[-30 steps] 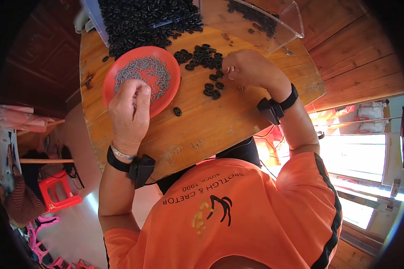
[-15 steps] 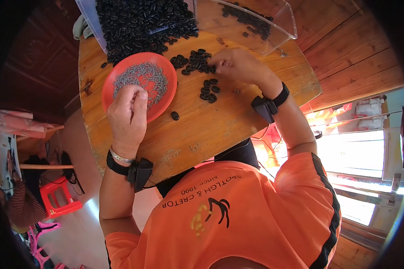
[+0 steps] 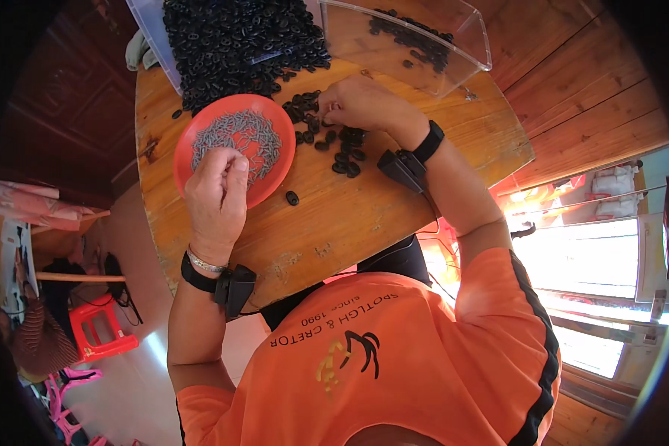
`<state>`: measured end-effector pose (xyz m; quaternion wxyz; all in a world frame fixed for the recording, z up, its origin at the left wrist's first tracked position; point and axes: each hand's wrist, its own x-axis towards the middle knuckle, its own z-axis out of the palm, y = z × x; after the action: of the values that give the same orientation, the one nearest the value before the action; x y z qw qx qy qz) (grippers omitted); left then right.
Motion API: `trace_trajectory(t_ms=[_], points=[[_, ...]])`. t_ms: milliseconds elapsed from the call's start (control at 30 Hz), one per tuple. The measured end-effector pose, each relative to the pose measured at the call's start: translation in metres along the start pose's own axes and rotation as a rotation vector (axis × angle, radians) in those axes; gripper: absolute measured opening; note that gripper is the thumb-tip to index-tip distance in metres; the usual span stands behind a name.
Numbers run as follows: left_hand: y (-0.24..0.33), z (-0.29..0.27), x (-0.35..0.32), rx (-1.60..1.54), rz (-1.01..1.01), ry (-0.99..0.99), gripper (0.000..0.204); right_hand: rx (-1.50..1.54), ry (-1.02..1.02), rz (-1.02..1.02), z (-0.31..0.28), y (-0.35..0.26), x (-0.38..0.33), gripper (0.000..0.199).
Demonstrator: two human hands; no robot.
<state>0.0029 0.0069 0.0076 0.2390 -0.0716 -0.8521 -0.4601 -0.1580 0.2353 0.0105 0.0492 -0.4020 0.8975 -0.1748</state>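
My left hand (image 3: 217, 195) rests at the near rim of a red plate (image 3: 188, 143) filled with small grey metal pieces, its fingertips pinched together over them. My right hand (image 3: 360, 104) lies curled on a loose cluster of small black rings (image 3: 343, 152) on the round wooden table (image 3: 349, 215); what its fingertips hold is hidden. One black ring (image 3: 292, 198) lies alone near the plate. Both wrists carry black bands.
A clear bin heaped with black rings (image 3: 238, 37) stands at the table's far side, beside a clear plastic tray (image 3: 416, 44) holding a few rings. A red plastic stool (image 3: 97, 327) stands on the floor at the left. Wooden wall panels lie to the right.
My right hand has moved farther away, up into the cluster of black rings. My left hand has stayed at the plate's near rim.
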Motion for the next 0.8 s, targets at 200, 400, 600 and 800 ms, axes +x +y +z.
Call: trace_trajectory(t_ms=[200, 400, 600, 800], points=[[-0.002, 0.005, 0.002, -0.001, 0.001, -0.014, 0.009, 0.025, 0.199, -0.018, 0.005, 0.027, -0.001, 0.014], [-0.005, 0.007, -0.001, 0.012, -0.037, -0.053, 0.008, 0.253, 0.274, 0.012, 0.005, 0.02, -0.003, 0.015], [-0.007, 0.009, -0.002, 0.008, -0.04, -0.082, 0.008, 0.0, 0.154, -0.174, 0.014, -0.001, -0.005, 0.014], [-0.006, 0.008, -0.003, -0.036, -0.072, -0.073, 0.009, -0.244, 0.22, -0.266, 0.027, -0.01, 0.001, 0.011]])
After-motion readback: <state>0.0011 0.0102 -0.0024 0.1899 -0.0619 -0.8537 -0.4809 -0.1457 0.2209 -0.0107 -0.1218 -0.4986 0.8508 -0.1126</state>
